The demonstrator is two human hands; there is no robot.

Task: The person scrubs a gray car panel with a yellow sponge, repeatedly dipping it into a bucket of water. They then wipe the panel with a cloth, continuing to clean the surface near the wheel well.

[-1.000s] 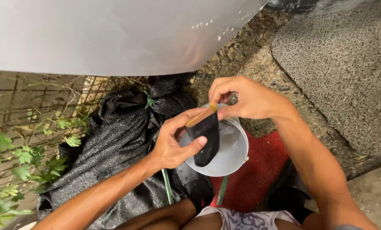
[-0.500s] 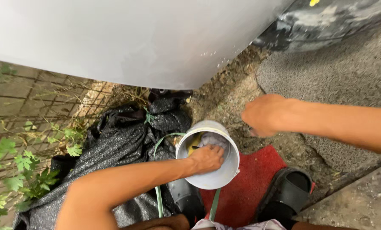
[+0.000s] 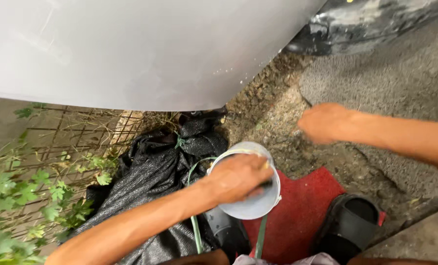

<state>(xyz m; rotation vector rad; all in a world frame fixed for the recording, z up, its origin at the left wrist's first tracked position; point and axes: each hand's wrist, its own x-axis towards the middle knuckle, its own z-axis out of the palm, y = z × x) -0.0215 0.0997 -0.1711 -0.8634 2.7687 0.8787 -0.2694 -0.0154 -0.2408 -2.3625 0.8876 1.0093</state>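
Observation:
My left hand (image 3: 238, 176) reaches down into a small white bucket (image 3: 258, 212) and is closed over a dark sponge-like pad, of which only a dark bit (image 3: 267, 184) and a yellowish edge show. My right hand (image 3: 324, 122) hangs apart from it, up and to the right over the gravelly ground. It is blurred, its fingers look curled, and nothing shows in it. The bucket stands at the edge of a red mat (image 3: 307, 211).
A white curved vehicle panel (image 3: 130, 49) fills the top. Crumpled black mesh sheeting (image 3: 150, 181) lies left of the bucket, with green plants (image 3: 27, 191) and a wire grid beyond. One black sandal (image 3: 349, 225) rests on the mat, another (image 3: 224, 230) below the bucket. Grey pavement (image 3: 400, 88) lies right.
A second ago both hands held the dark pad above the bucket. My left hand has since pushed it down into the bucket, and my right hand let go and swung out to the right.

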